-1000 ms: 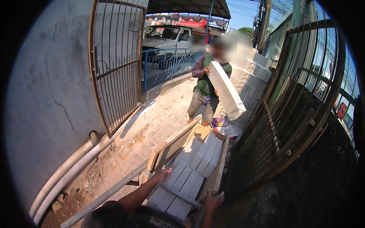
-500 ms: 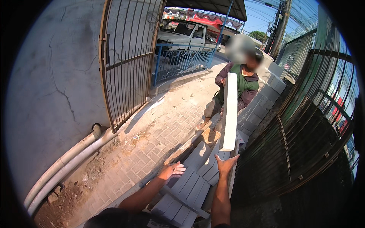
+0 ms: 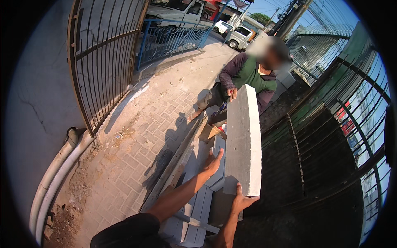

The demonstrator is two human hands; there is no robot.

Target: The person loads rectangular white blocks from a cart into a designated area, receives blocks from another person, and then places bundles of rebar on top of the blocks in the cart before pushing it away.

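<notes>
A long, light grey concrete block [image 3: 244, 136] stands tilted in front of me, its broad face toward my left. My right hand [image 3: 243, 201] grips its lower near corner, thumb up on the face and fingers underneath. Just left of the block, my left hand [image 3: 212, 163] is raised with its fingers apart, seemingly not touching it. A co-worker [image 3: 250, 78] facing me steadies the far upper end with one hand [image 3: 232, 94]; their other hand is hidden behind the block. Below my hands, several similar blocks [image 3: 194, 215] lie stacked in a wooden-sided cart [image 3: 182, 167].
A barred metal gate [image 3: 109, 58] and a grey wall with pipes [image 3: 56, 169] are on the left. Brick paving [image 3: 142, 136] runs beside the cart. A dark metal fence [image 3: 326, 136] borders the right side. Parked vehicles [image 3: 240, 37] stand behind a blue railing [image 3: 173, 41] and farther back.
The block has come closer and turned to show its broad face. My right hand has taken hold of its lower end. My left hand has risen toward it, and the co-worker leans nearer.
</notes>
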